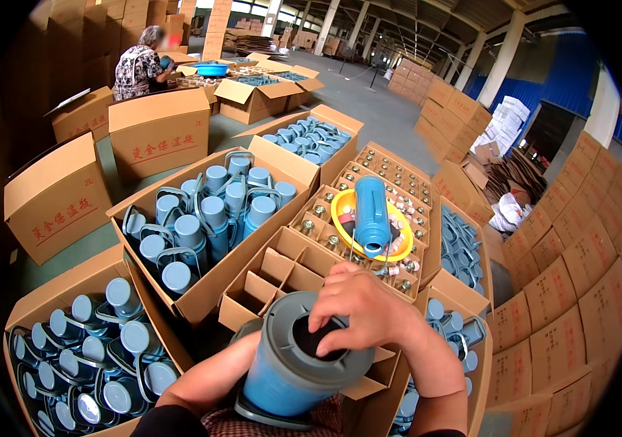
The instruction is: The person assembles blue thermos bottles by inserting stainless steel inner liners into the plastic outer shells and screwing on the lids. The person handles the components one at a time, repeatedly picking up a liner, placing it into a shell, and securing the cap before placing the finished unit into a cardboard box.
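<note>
A blue thermos flask point(278, 387) with a wide grey ring end point(278, 331) stands tilted in front of my body, its dark round opening facing up. My right hand point(362, 302) reaches over the ring from the right. Its thumb and fingers are bent into the opening, and whatever they grip there is hidden. My left forearm point(212, 382) comes in from the lower left against the flask; that hand and its fingers are out of sight behind it. Just beyond, another blue flask body point(373, 215) lies across a yellow basin point(399, 255).
Under the basin, a divided carton point(318, 191) holds glass liners. A carton with cardboard dividers point(242, 309) stands nearer. Cartons of capped blue flasks point(212, 211) lie left; another holds blue-grey parts point(460, 247). Stacked boxes point(558, 320) line the right. A person point(138, 69) works far left.
</note>
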Demonstrator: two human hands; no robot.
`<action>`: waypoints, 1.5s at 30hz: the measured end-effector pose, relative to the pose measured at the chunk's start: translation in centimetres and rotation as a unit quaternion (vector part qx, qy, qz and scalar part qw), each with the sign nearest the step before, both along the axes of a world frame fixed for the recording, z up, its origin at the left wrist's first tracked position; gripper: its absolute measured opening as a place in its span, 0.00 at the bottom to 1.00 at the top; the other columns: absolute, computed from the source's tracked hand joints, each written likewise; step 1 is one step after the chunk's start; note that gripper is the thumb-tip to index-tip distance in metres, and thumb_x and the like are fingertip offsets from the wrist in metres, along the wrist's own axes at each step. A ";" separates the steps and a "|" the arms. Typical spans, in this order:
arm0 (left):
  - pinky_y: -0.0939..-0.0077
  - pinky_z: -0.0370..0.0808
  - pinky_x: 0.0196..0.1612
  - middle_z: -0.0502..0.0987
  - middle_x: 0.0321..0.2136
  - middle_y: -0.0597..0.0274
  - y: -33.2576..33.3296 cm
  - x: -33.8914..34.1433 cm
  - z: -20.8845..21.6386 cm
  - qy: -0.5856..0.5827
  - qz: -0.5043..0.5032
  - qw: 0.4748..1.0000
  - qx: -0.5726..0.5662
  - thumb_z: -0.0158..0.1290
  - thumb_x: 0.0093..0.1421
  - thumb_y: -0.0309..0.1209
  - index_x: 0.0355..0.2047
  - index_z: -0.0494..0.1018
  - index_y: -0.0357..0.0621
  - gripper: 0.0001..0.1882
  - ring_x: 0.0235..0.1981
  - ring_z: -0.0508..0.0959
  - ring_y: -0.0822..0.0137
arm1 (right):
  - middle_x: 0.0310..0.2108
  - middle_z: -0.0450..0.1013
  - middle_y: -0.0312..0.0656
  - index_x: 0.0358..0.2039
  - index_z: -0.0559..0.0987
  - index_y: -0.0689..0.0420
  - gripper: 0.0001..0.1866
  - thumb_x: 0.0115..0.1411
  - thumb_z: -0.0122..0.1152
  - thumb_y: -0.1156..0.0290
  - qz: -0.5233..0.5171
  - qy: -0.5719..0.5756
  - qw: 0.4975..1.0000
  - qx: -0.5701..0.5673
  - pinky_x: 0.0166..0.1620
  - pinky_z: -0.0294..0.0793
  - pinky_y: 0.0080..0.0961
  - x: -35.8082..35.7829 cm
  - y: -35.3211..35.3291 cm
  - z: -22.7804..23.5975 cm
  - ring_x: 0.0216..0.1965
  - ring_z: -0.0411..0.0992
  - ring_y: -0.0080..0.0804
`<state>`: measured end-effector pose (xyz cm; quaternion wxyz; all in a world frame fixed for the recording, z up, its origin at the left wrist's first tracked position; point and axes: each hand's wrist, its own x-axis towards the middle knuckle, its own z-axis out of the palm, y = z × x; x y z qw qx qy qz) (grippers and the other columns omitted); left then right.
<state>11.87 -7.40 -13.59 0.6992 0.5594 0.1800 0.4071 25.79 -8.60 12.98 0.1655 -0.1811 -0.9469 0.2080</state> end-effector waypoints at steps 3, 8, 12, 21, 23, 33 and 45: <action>0.76 0.73 0.46 0.75 0.45 0.57 0.6 -1.9 -1.5 0.031 0.037 0.989 -0.142 0.49 0.62 0.29 0.51 0.69 0.35 0.18 0.43 0.74 0.72 | 0.30 0.76 0.34 0.30 0.80 0.54 0.17 0.37 0.72 0.64 -0.106 0.077 0.983 -0.127 0.50 0.63 0.31 2.8 0.9 -2.7 0.36 0.72 0.28; 0.75 0.75 0.38 0.79 0.30 0.57 -1.1 -6.8 1.1 0.060 0.294 0.925 -0.232 0.38 0.67 0.49 0.36 0.77 0.32 0.29 0.30 0.77 0.70 | 0.57 0.65 0.46 0.54 0.72 0.61 0.36 0.46 0.67 0.54 -0.247 0.348 0.868 -0.253 0.65 0.50 0.34 7.1 0.3 -16.9 0.61 0.60 0.37; 0.73 0.76 0.40 0.79 0.35 0.56 -2.1 -10.1 -3.1 0.054 0.373 0.886 -0.270 0.37 0.67 0.50 0.42 0.74 0.34 0.29 0.32 0.78 0.67 | 0.63 0.57 0.50 0.59 0.66 0.59 0.43 0.53 0.56 0.38 -0.110 0.141 0.924 -0.339 0.66 0.45 0.41 5.7 -9.1 -24.5 0.66 0.49 0.43; 0.81 0.57 0.11 0.68 0.19 0.66 -5.0 -8.4 -6.5 -0.079 0.400 0.845 -0.347 0.33 0.69 0.40 0.33 0.67 0.45 0.17 0.13 0.65 0.73 | 0.51 0.67 0.56 0.36 0.75 0.61 0.22 0.49 0.66 0.55 -0.303 0.112 0.944 -0.069 0.50 0.67 0.40 6.7 -19.4 -29.9 0.48 0.68 0.53; 0.80 0.57 0.12 0.67 0.17 0.66 -3.0 -8.6 -5.1 -0.078 0.403 0.844 -0.346 0.35 0.69 0.38 0.32 0.67 0.44 0.15 0.14 0.65 0.73 | 0.49 0.68 0.58 0.32 0.73 0.61 0.19 0.47 0.66 0.59 -0.339 0.106 0.934 0.031 0.47 0.68 0.40 4.8 -17.6 -29.2 0.45 0.69 0.55; 0.74 0.66 0.14 0.71 0.23 0.58 14.9 -12.7 0.1 -0.057 0.373 0.860 -0.344 0.41 0.63 0.29 0.63 0.51 0.45 0.27 0.18 0.73 0.66 | 0.38 0.72 0.52 0.46 0.72 0.64 0.19 0.57 0.57 0.66 -0.415 0.076 0.892 0.164 0.37 0.72 0.40 -4.6 4.8 -13.4 0.37 0.73 0.51; 0.75 0.76 0.24 0.69 0.50 0.54 18.7 -20.2 -0.1 -0.017 0.351 0.909 -0.224 0.46 0.61 0.42 0.55 0.66 0.41 0.25 0.39 0.76 0.62 | 0.27 0.70 0.50 0.30 0.73 0.63 0.14 0.52 0.58 0.64 -0.426 0.036 0.860 0.279 0.34 0.70 0.42 -15.2 22.1 -6.5 0.30 0.72 0.51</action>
